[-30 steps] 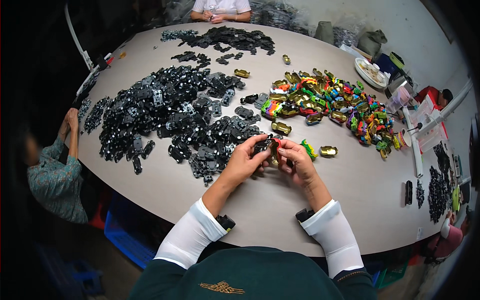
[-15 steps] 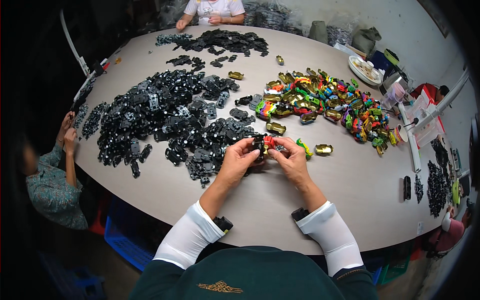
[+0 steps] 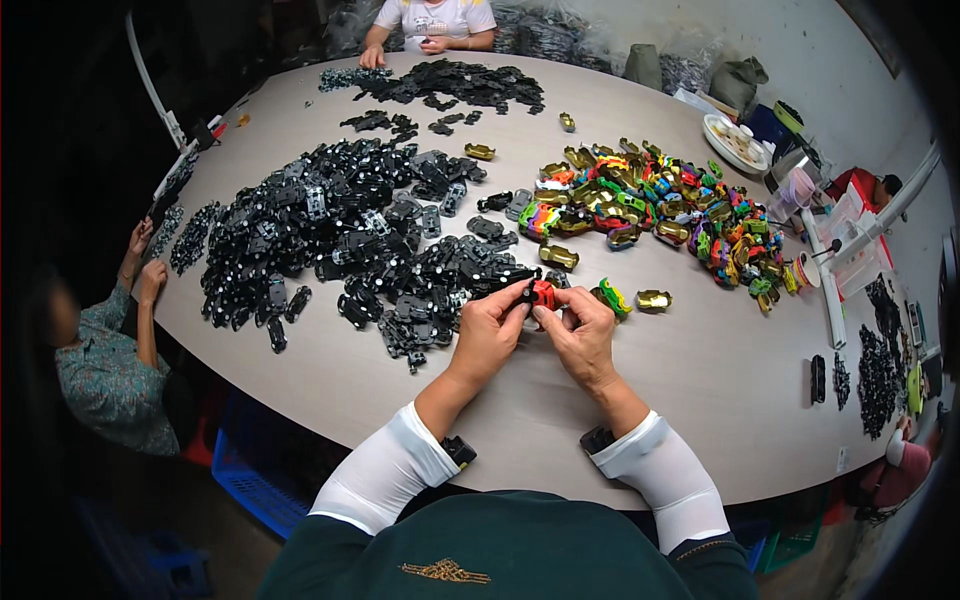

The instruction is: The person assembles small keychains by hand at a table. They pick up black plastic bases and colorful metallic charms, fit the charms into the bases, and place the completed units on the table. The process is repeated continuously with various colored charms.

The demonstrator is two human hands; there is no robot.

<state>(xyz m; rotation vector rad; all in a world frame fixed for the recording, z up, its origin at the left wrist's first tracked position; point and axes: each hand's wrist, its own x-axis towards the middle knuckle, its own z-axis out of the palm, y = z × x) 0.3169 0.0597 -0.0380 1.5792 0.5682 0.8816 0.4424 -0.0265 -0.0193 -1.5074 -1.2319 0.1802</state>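
On the left part of the round bench (image 3: pixel 300 370) lies a big heap of black toy car bases (image 3: pixel 340 235), and just at its near edge the left hand (image 3: pixel 489 335) is closed with fingertips around a small red toy car (image 3: pixel 541 294). The right hand (image 3: pixel 580 335) is closed on the same car from the other side, so the car is held between both hands just above the bench. To the right are a green toy car (image 3: pixel 610 297), a gold car shell (image 3: pixel 655 299) and, farther back, a pile of colourful car shells (image 3: pixel 650 205).
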